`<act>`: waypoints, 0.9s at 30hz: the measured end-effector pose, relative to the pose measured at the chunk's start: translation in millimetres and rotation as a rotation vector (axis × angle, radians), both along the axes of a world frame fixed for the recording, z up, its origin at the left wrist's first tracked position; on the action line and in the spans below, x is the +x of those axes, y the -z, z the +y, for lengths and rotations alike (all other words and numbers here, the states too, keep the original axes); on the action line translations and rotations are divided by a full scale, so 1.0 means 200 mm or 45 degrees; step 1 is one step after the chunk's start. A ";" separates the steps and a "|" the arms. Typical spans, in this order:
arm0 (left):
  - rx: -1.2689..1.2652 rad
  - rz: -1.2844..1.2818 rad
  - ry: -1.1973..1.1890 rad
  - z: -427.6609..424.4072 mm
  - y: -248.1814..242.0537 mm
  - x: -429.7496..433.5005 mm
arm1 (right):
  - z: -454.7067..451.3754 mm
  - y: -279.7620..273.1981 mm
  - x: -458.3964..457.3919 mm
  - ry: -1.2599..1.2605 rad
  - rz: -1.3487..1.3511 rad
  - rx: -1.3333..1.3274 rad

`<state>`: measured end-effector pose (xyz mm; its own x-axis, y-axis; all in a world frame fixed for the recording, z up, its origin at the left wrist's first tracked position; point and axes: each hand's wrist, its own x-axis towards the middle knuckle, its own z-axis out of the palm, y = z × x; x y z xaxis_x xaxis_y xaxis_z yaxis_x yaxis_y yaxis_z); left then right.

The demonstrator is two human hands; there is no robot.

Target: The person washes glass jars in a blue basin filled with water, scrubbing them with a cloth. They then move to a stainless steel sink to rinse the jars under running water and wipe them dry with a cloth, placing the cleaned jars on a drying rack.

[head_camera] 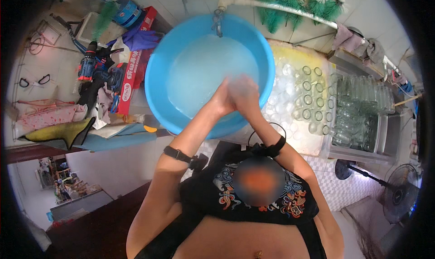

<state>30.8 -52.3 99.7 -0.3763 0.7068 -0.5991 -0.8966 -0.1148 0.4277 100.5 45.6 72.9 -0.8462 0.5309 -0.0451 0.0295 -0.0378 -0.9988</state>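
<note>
My left hand (pixel 225 97) and my right hand (pixel 245 97) meet over the right part of a large blue plastic basin (pixel 158 95). Cloudy, pale water (pixel 200 65) fills much of the basin. A blurred patch covers the fingers of both hands, so I cannot tell whether anything is between them. Above the basin's far rim a metal tap (pixel 218 22) points downward. Just right of the basin, several small clear glass jars (pixel 307 86) stand in rows beside a group of whitish, clear round pieces (pixel 283 89).
More glass jars (pixel 360 99) fill a metal sink at the right. Green bottle brushes (pixel 289 7) hang from a white wall pipe. A cordless drill (pixel 87 63) with a green brush, purple gloves (pixel 141 39), a red box (pixel 131 78) and scissors (pixel 34 82) lie left. A fan (pixel 399 192) stands lower right.
</note>
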 end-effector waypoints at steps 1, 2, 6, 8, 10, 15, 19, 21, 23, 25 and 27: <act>0.056 0.130 -0.024 0.02 0.08 0.00 | -0.01 0.08 -0.01 0.057 0.031 0.298; 0.099 0.266 -0.052 0.03 0.11 -0.01 | -0.03 0.14 -0.02 0.114 0.068 0.585; -0.087 0.533 -0.308 0.05 0.12 0.02 | 0.00 -0.04 0.04 -0.028 -0.128 -0.973; -0.185 0.768 -0.253 0.05 0.02 0.09 | 0.05 -0.09 0.07 -0.501 -0.043 -1.195; -0.236 1.947 -0.142 -0.01 0.03 0.05 | 0.09 -0.10 0.07 -0.829 -0.047 -1.226; -0.379 2.896 0.097 -0.09 0.05 -0.06 | 0.26 -0.08 -0.03 -1.146 -0.394 -0.508; -0.422 2.850 0.260 -0.22 -0.13 -0.08 | 0.11 -0.37 -0.06 -1.226 -0.405 0.217; -0.489 2.881 0.232 -0.22 -0.14 -0.14 | 0.05 -0.39 -0.11 -1.185 -0.293 0.508; -0.652 2.845 0.142 -0.19 -0.14 -0.19 | 0.07 -0.32 -0.20 -1.096 -0.214 0.706; -0.824 2.760 0.094 -0.14 -0.15 -0.23 | 0.08 -0.24 -0.30 -1.018 0.064 0.869; -1.006 2.664 0.164 -0.11 -0.16 -0.28 | 0.09 -0.19 -0.40 -0.958 0.132 1.063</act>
<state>-25.0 -74.7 131.3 -0.6464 0.6648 0.3746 0.7589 0.5092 0.4059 21.1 63.0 111.8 -0.9426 -0.2847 0.1746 -0.3219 0.6354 -0.7019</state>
